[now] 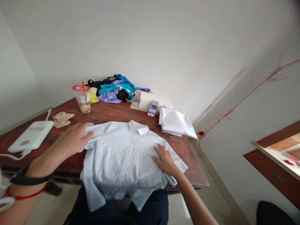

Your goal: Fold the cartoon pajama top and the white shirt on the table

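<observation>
A white short-sleeved shirt (117, 153) lies spread front side up on the dark wooden table (185, 156), its collar toward the wall and its buttons done up in a line. The lower hem hangs over the near edge onto my lap. My left hand (75, 137) rests at the left sleeve, fingers stretched out and close together. My right hand (165, 159) lies flat with fingers spread on the right side of the shirt, beside the other sleeve.
A folded white garment (175, 120) sits at the right, near a white box (156, 101). Behind is a pile of clothes (119, 89). Toward the left stand a plastic cup with a straw (83, 100), a crumpled tissue (62, 118) and a white power bank with cable (31, 136).
</observation>
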The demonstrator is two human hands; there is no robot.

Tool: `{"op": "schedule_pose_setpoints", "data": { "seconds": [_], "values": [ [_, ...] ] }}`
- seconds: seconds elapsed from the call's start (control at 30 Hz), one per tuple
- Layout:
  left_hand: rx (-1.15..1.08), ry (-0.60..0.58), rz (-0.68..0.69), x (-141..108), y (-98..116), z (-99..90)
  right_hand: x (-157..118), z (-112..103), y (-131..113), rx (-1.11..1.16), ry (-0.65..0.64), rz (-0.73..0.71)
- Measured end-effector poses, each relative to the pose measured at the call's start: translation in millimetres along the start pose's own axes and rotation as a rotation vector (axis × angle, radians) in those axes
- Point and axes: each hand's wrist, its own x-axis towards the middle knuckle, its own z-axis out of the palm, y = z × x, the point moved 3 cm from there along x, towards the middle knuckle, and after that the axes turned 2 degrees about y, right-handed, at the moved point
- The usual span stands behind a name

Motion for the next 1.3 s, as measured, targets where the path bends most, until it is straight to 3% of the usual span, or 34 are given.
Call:
{"op": "schedule_pose_setpoints", "data": {
  "seconds": [0.1,0.2,0.3,0.43,0.6,0.77,1.0,1.17,1.3],
  "values": [
    [-0.155,-0.185,0.238,36.3,38.1,24.1,6.7,-12.8,-10.9,0.039,0.008,-0.023],
    [-0.233,-0.309,0.351,72.2,65.9,58.4,22.4,-23.0,-27.6,0.113,0.079,-0.173],
    [-0.266,-0.319,0.293,107.7,76.2,91.1,52.4,-30.4,-35.6,0.166,0.156,-0.245],
    [-0.317,-0.34,0.198,146.0,81.1,124.4,109.4,-33.2,-25.1,0.184,0.218,-0.076],
    [-0.42,-0.43,0.263,171.1,99.6,150.7,167.1,-26.1,-14.2,0.278,0.22,0.028],
    [-0.492,-0.538,0.375,183.2,113.8,158.6,188.9,-23.8,-15.3,0.342,0.154,-0.079],
    [-0.468,-0.675,0.46,194.2,109.8,154.1,194.0,-34.1,-18.7,0.347,0.042,-0.232],
    [-0.432,-0.668,0.456,205.6,100.8,153.0,205.2,-44.6,-26.6,0.328,0.0,-0.242],
    [-0.416,-0.625,0.427,217.6,91.8,148.9,219.2,-48.3,-37.2,0.323,0.064,-0.214]
  ]
}}
